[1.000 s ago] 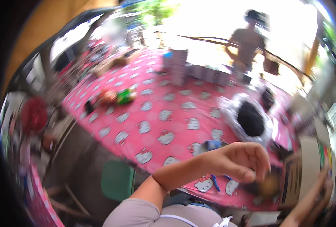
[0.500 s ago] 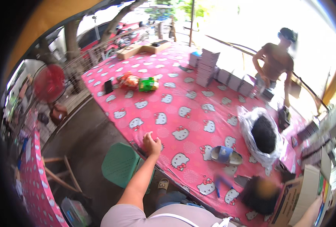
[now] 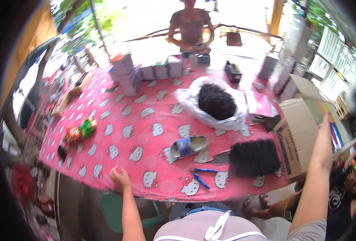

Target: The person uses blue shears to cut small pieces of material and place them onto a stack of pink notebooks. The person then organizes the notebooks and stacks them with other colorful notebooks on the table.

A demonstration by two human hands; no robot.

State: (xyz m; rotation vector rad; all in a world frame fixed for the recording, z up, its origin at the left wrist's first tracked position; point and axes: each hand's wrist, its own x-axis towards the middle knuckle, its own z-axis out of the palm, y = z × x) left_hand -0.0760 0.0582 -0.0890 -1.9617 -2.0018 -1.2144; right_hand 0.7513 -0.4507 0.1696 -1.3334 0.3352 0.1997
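Note:
My left hand (image 3: 120,178) hovers at the near edge of the pink patterned table, fingers loosely bent and apart, with nothing seen in it. On the right, my right hand (image 3: 325,121) reaches to an open cardboard box (image 3: 296,130) with coloured flat items (image 3: 321,111) inside; its fingers are too blurred to make out. Beside the box lies a black ridged bundle (image 3: 254,158). Left of that are blue-handled pliers (image 3: 204,177) with spread handles, and a blue and cream slide sandal (image 3: 189,147). A white plastic bag (image 3: 188,100) stands open, holding a black mass (image 3: 217,102).
Stacks of spiral-bound notebooks (image 3: 125,74) line the far edge, where another person (image 3: 190,30) stands. Snack packets (image 3: 80,130) and a dark phone (image 3: 62,152) lie left. A green stool (image 3: 113,213) is below my left arm. Someone sits at the lower right (image 3: 354,172).
My view has swung right, bringing the box and my right arm fully in. The person across now has both hands together in front. My right hand remains at the box.

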